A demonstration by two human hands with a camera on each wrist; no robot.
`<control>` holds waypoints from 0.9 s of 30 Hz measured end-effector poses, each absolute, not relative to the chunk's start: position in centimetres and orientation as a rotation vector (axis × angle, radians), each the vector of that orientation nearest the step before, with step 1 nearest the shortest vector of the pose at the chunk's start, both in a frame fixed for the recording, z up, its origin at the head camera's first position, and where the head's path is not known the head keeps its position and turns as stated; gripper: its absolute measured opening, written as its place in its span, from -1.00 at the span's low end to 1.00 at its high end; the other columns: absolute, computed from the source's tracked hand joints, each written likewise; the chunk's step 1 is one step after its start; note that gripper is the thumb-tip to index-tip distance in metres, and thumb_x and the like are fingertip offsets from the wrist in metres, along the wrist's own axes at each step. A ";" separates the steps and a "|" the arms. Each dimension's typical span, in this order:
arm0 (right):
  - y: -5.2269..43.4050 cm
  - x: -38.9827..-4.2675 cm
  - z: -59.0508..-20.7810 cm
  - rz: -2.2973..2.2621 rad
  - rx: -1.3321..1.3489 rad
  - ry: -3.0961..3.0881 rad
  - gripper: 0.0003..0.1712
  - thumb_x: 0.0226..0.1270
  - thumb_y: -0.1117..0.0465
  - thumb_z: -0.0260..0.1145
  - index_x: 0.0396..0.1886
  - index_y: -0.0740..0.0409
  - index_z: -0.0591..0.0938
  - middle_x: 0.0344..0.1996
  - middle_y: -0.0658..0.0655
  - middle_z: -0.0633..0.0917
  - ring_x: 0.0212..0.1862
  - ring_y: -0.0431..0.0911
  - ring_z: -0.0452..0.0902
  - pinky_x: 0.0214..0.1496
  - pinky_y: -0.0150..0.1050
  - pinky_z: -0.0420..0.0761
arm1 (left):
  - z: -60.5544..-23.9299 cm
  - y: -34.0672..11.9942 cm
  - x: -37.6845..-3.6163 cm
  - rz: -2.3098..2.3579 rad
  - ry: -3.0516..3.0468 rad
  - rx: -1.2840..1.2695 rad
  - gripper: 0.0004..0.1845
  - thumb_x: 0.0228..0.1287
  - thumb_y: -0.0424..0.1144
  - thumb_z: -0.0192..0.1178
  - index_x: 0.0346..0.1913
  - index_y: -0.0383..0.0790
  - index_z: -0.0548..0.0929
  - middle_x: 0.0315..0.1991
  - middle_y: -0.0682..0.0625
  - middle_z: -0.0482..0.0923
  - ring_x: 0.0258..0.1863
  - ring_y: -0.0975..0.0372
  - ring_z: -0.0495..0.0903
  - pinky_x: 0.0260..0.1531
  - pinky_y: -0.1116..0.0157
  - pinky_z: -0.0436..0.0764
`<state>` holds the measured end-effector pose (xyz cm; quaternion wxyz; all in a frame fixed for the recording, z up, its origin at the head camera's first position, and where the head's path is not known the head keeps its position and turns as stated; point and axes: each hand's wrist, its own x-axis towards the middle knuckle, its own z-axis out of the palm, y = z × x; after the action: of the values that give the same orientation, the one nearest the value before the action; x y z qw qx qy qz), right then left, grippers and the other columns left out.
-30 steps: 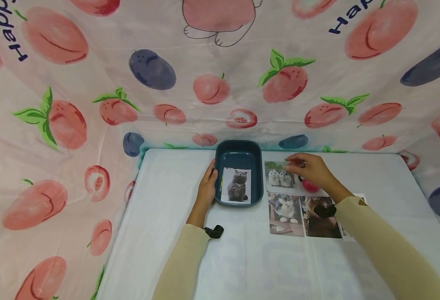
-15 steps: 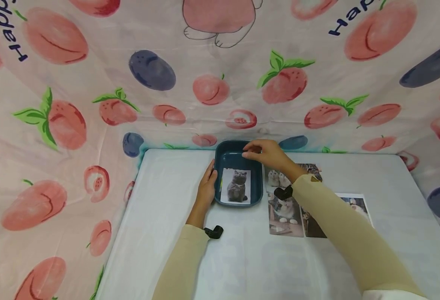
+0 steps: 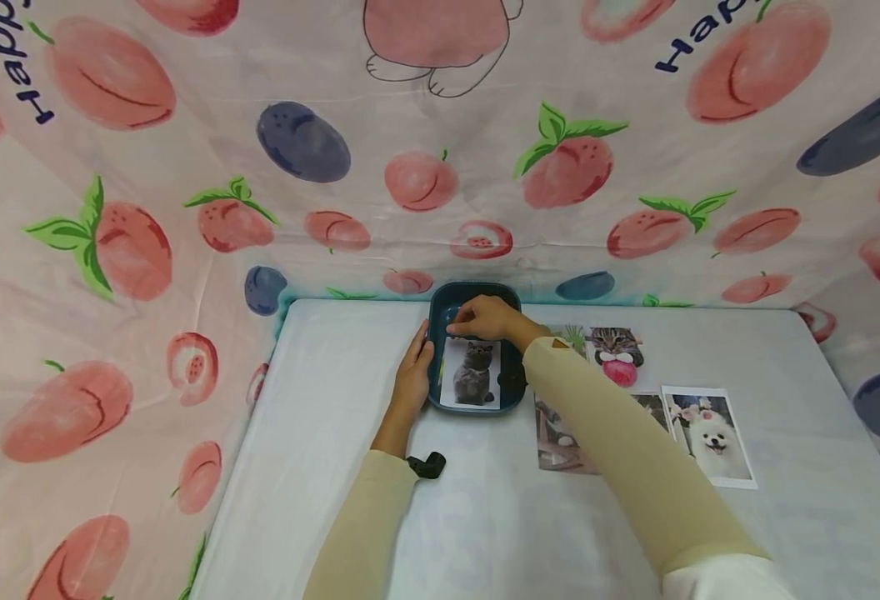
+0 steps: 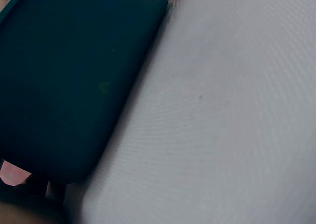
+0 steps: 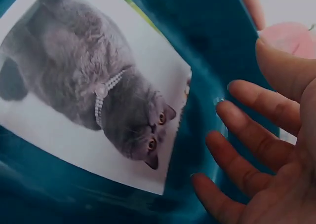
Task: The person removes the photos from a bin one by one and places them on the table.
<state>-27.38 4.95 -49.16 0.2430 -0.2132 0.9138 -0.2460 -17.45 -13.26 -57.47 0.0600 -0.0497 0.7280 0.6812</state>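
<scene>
A dark teal tray (image 3: 477, 287) stands at the table's far edge with a grey cat photo (image 3: 474, 375) lying in it. My left hand (image 3: 415, 367) rests flat against the tray's left wall, fingers straight. My right hand (image 3: 485, 318) hovers inside the tray over the photo's top edge. In the right wrist view the right hand (image 5: 266, 150) has its fingers spread and relaxed beside the grey cat photo (image 5: 89, 100), and holds nothing I can see. The left wrist view shows only the tray's outer wall (image 4: 64, 81) and white tablecloth (image 4: 222, 135).
Loose photos lie right of the tray: a cat with a strawberry (image 3: 616, 354), a white dog (image 3: 710, 433), and others partly under my right sleeve (image 3: 560, 437). Fruit-print cloth (image 3: 185, 208) walls in the table at the back and sides.
My right hand has moved left from the photos beside the tray to over the grey cat photo inside it, uncovering the strawberry-cat and white-dog photos. The left hand stayed put.
</scene>
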 end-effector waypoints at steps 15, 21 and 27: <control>4.9 -27.4 -50.4 -0.577 -0.505 2.518 -0.46 0.61 -0.13 0.08 0.15 0.18 0.71 0.05 0.19 0.75 0.02 0.03 0.65 0.15 -0.05 0.64 | -57.8 -13.3 -17.6 2.095 2.181 -0.117 -0.47 0.68 -0.02 -0.15 0.60 0.28 0.18 0.64 0.11 0.07 0.63 0.13 0.02 0.60 -0.02 0.05; 5.2 -27.4 -50.1 -0.586 -0.530 2.515 -0.66 0.52 0.04 0.25 -0.05 0.17 0.79 -0.14 0.14 0.79 -0.14 -0.03 0.64 0.03 -0.11 0.64 | -57.9 -13.3 -17.6 2.076 2.201 -0.127 -0.47 0.67 0.00 -0.13 0.60 0.26 0.18 0.64 0.10 0.07 0.64 0.12 0.00 0.61 -0.02 0.03; 5.7 -27.1 -49.7 -0.669 -0.503 2.462 -0.79 0.32 0.25 0.42 -0.08 0.17 0.80 -0.19 0.12 0.80 -0.16 -0.07 0.66 -0.01 -0.15 0.69 | -57.9 -13.2 -17.5 2.051 2.244 -0.147 -0.48 0.66 0.05 -0.13 0.58 0.35 0.21 0.63 0.15 0.10 0.64 0.16 0.01 0.61 -0.02 0.04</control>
<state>-27.14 5.66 -49.73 0.2672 -0.1863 0.9124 -0.2479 -17.54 -13.21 -57.92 0.0490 -0.0482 0.7364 0.6730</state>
